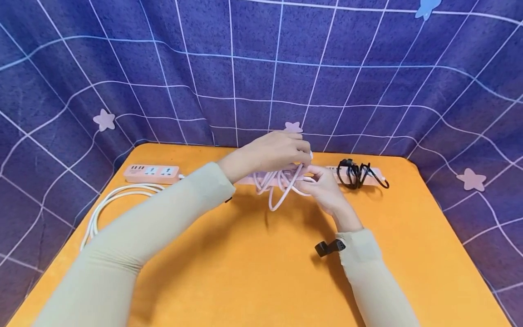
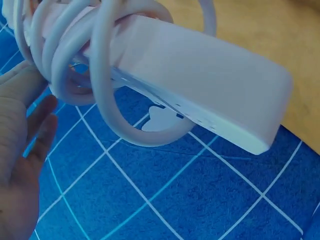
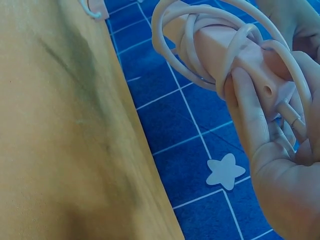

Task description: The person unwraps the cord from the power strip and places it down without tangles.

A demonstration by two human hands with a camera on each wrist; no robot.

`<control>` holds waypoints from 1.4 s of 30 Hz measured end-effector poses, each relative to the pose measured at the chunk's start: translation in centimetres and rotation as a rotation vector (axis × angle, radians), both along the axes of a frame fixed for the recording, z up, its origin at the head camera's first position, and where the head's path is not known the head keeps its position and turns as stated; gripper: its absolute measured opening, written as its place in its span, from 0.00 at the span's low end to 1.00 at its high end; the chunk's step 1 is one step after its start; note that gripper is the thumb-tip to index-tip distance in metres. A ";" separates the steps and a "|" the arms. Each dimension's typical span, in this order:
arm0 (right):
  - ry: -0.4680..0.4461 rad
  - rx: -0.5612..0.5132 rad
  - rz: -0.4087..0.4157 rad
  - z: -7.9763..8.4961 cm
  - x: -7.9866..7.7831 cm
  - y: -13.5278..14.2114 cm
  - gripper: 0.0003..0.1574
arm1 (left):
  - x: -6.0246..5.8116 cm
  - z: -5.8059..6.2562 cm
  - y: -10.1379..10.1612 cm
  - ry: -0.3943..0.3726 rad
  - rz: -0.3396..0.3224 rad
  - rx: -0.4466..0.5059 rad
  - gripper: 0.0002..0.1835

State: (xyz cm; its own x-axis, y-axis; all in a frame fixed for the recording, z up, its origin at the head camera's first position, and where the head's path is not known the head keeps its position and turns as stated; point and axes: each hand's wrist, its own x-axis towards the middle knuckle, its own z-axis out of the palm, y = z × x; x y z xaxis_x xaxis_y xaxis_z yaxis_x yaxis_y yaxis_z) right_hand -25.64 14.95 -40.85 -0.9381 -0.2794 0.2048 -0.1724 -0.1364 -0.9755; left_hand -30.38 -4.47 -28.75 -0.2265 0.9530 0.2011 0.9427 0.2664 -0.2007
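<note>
A pink power strip (image 2: 200, 75) is wrapped in several loops of its own pale cord (image 1: 279, 200), raised over the back of the table. My right hand (image 1: 324, 188) grips the end where the cord comes out, its fingers along the casing (image 3: 257, 75) in the right wrist view. From above, my left hand (image 1: 278, 150) reaches over the strip with fingers bent down, pinching the cord near the right hand. In the left wrist view, the left hand (image 2: 20, 145) is beside the coils; its fingertips are partly hidden behind them.
At the back left lies another pink power strip (image 1: 140, 171), its white cord (image 1: 98, 209) looped in front. On the right, a pink strip (image 1: 373, 175) has a black cord (image 1: 355, 177) bundled over it. A blue grid curtain (image 1: 253, 81) hangs behind the orange table (image 1: 253, 272).
</note>
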 end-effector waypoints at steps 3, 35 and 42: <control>-0.009 -0.004 0.008 0.0 -0.1 0.0 0.21 | 0.1 0.0 0.1 0.051 0.000 -0.022 0.06; -0.076 -0.206 -0.034 0.9 -0.3 1.6 0.27 | 1.9 4.1 -4.1 0.436 -0.011 0.232 0.06; -0.042 -0.235 -0.061 1.6 -0.2 2.0 0.27 | 3.8 3.8 -5.8 0.451 0.025 0.309 0.11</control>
State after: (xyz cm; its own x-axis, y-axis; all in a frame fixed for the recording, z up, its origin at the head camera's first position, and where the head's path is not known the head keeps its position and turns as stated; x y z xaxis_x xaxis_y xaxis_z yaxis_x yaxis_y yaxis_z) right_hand -25.80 16.95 -39.28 -0.9609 -0.1710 0.2176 -0.1469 -0.3513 -0.9247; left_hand -26.60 -10.28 -24.96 -0.0747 0.8295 0.5535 0.7740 0.3982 -0.4922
